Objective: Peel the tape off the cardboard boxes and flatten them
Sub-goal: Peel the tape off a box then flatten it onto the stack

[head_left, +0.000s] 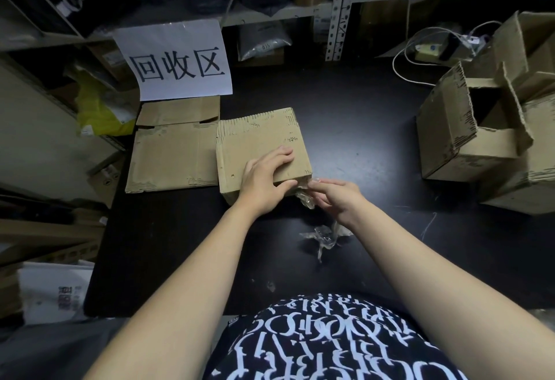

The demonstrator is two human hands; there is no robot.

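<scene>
On the table (345, 127), cardboard box (258, 136) in left fingers' (285, 153) grip, clear tape (304, 196) in right fingers' (327, 183) pinch.

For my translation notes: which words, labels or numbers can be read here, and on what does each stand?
"回收区": on the white paper sign at the back of the table.
Marks on the cardboard box: too small to read.
Print on the white bag, the plastic packet and the shirt: blurred, not readable.
</scene>
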